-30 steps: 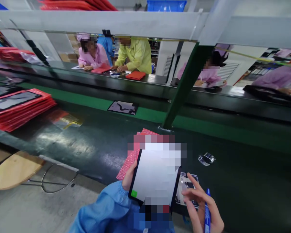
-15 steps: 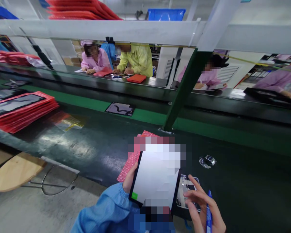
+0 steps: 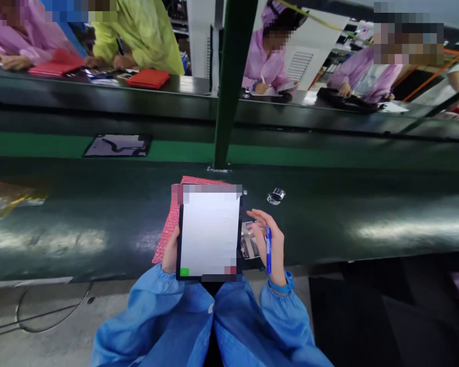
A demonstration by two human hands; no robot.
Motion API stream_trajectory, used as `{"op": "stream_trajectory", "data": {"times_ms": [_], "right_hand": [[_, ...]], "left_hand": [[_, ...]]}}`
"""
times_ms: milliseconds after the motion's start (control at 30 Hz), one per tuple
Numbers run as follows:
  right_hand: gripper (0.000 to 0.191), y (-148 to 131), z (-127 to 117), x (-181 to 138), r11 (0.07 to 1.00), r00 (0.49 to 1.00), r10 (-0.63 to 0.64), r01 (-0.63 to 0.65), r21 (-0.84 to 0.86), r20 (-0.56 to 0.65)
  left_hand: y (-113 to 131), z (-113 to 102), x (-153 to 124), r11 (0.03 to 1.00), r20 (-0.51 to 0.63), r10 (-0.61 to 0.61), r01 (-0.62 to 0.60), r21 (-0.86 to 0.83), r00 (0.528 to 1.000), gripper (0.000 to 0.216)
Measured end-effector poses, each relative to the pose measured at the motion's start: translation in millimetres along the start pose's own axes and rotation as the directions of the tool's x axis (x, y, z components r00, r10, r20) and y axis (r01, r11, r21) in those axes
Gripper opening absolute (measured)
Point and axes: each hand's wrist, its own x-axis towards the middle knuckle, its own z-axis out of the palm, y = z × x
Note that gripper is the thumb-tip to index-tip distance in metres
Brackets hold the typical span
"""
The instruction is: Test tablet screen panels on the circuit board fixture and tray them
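Note:
My left hand [image 3: 171, 251] grips the left edge of a lit tablet [image 3: 208, 232] with a white screen, held upright over a pink bubble-wrap bag [image 3: 172, 224] on the dark bench. My right hand [image 3: 270, 242] is beside the tablet's right edge, fingers curled round a blue pen [image 3: 268, 250] that points down. Under that hand lies a flat part with a printed pattern [image 3: 248, 244], partly hidden by the tablet. Both arms wear blue sleeves.
A small shiny clip [image 3: 276, 195] lies on the bench [image 3: 367, 214] right of the tablet. A green post [image 3: 229, 86] rises behind. A dark panel [image 3: 118, 146] rests on the green conveyor strip. Several people in pink and yellow coats work at the far bench, with red bags [image 3: 148, 78] there.
The view has tipped down and turned right. My right hand has drawn in closer to the tablet's edge with the pen; the left hand still holds the tablet.

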Motion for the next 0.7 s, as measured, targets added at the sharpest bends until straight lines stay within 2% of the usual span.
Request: {"op": "stream_trajectory", "data": {"times_ms": [100, 200, 367, 533, 700], "right_hand": [[0.032, 4, -6, 8, 0.999, 0.999, -0.023, 0.024, -0.031, 0.024], [0.027, 11, -21, 10, 0.987, 0.997, -0.076, 0.079, -0.141, 0.026], [0.017, 47, -44, 8, 0.856, 0.961, -0.271, 0.27, -0.44, 0.062], [0.017, 79, -41, 14, 0.812, 0.955, -0.262, 0.297, -0.502, 0.141], [0.016, 84, -34, 17, 0.782, 0.935, -0.268, 0.352, -0.514, 0.231]], "left_hand": [[1, 6, -4, 0.998, -0.07, 0.048, -0.044, 0.052, 0.996, 0.054], [3, 15, -8, 0.995, -0.112, 0.092, -0.086, 0.055, 0.99, 0.051], [6, 19, -6, 0.971, -0.245, 0.238, -0.223, 0.085, 0.94, 0.036], [7, 14, -1, 0.957, -0.27, 0.284, -0.257, 0.132, 0.92, 0.031], [7, 11, -2, 0.965, -0.244, 0.239, -0.202, 0.165, 0.94, 0.037]]}}
